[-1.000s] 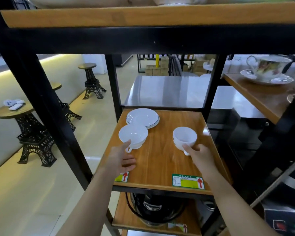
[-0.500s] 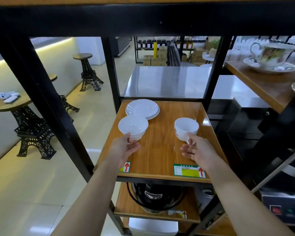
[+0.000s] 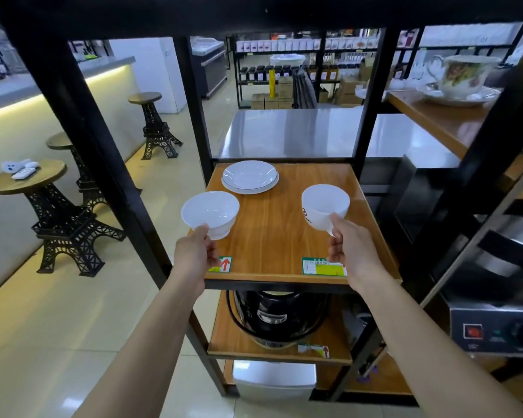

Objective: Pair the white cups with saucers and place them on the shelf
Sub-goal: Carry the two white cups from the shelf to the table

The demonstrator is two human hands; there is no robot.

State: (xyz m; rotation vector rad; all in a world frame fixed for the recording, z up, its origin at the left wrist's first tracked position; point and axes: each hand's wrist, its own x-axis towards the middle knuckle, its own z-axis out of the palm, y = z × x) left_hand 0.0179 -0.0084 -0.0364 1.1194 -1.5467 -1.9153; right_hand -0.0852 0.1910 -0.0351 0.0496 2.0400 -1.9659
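I hold two white cups above the wooden shelf (image 3: 278, 236). My left hand (image 3: 194, 254) grips the left cup (image 3: 210, 212) by its handle, out over the shelf's left front edge. In my right hand (image 3: 349, 245) is the right cup (image 3: 325, 206), which has a small dark mark on its side and hangs over the shelf's right half. Two stacked white saucers (image 3: 249, 176) lie at the back left of the shelf, apart from both cups.
Black metal posts (image 3: 194, 101) frame the shelf. A flowered cup on a saucer (image 3: 459, 79) stands on the higher shelf at right. A black cooker (image 3: 275, 318) sits on the shelf below. Tower-shaped stools (image 3: 64, 218) stand on the floor to the left.
Both hands closed on the cup handles and lifted the cups off the shelf. The left cup moved outward to the left front edge.
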